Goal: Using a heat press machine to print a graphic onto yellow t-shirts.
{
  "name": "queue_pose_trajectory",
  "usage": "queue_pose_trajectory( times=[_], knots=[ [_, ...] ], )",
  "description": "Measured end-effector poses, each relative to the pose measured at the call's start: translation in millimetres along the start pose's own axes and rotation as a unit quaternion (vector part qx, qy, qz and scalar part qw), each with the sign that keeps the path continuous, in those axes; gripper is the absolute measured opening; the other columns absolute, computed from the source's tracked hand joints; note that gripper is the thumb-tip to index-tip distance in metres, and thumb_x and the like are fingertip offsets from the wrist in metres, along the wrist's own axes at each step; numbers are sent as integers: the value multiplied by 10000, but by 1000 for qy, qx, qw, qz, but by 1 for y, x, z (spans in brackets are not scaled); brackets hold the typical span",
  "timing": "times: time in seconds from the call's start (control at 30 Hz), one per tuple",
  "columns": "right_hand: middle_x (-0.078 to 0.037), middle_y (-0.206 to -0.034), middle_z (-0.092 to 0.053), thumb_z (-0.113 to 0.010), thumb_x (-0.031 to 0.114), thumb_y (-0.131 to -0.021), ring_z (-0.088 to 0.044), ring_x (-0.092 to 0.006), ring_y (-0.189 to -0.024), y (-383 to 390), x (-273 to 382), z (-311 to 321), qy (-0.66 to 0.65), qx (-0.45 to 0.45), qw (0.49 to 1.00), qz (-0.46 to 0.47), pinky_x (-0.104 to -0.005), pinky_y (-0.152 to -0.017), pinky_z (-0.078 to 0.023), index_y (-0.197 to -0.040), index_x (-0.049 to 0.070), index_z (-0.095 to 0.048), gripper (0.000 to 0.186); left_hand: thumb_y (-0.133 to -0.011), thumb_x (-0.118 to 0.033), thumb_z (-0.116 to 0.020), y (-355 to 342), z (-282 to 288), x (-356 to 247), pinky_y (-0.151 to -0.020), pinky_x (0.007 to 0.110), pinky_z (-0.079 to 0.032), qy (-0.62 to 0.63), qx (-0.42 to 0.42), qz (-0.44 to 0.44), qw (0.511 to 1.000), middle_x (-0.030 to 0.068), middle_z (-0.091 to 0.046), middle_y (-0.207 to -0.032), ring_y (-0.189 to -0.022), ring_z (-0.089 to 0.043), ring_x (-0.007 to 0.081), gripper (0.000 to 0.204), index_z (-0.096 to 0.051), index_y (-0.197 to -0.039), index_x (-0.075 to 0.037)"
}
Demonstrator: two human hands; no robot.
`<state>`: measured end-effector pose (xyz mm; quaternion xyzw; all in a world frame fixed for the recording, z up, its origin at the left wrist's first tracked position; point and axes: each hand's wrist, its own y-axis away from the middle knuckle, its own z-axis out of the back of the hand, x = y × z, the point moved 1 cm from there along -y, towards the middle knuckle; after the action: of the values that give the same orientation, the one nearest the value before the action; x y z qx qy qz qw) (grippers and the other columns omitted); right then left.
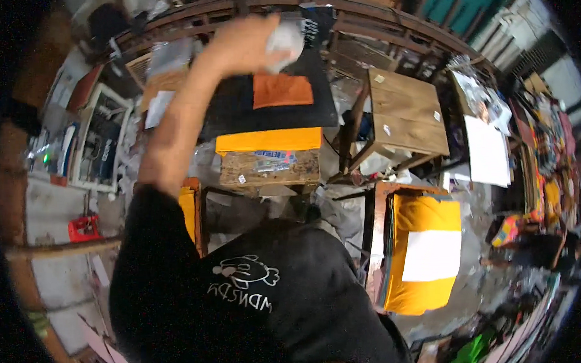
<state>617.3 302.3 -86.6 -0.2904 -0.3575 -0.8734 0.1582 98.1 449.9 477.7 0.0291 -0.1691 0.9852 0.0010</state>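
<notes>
My left hand (247, 44), at the end of a bare forearm, reaches over the far part of a black-covered work surface (273, 120). Its fingers are closed around a whitish rounded thing (286, 47), blurred, so its kind is unclear. Just nearer than the hand, an orange-brown piece of fabric (282, 91) lies flat on the black cover. A dark piece with white printing (316, 29) lies beyond the whitish thing. Under the cover's near edge shows a folded yellow cloth (269, 141) on a wooden bench (268, 169). My right hand is out of sight.
A wooden stool (408, 112) stands right of the work surface. Nearer, a yellow fabric stack (421, 298) bears a white sheet (432, 255). Another white sheet (488, 150) lies farther right. A red object (84, 228) and a white-framed panel (101, 140) are at left.
</notes>
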Motion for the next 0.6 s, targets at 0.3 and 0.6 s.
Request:
queue_pose_trajectory(
  times=[0.3, 0.6],
  knots=[
    [-98, -793, -698, -594, 223, -877, -661, -200, -662, 54, -86, -43, -249, -71, 966, -17, -326, -572, -502, -915, 29, -682, 216, -798, -540, -674, 152, -200, -75, -854, 492, -427, 89, 45, -32, 994, 242, -565, -1088, -1023, -545, 401, 695, -514, -1109, 60],
    [-51, -717, -609, -617, 314, -929, -576, -124, -543, 148, 80, 80, -460, -441, 748, -182, -256, -488, -480, -950, -3, -628, 318, -839, -458, -669, 150, -209, -82, -998, 498, -354, 118, -3, 17, 993, 250, -493, -1242, -1152, -465, 414, 715, -460, -1290, 57]
  ],
)
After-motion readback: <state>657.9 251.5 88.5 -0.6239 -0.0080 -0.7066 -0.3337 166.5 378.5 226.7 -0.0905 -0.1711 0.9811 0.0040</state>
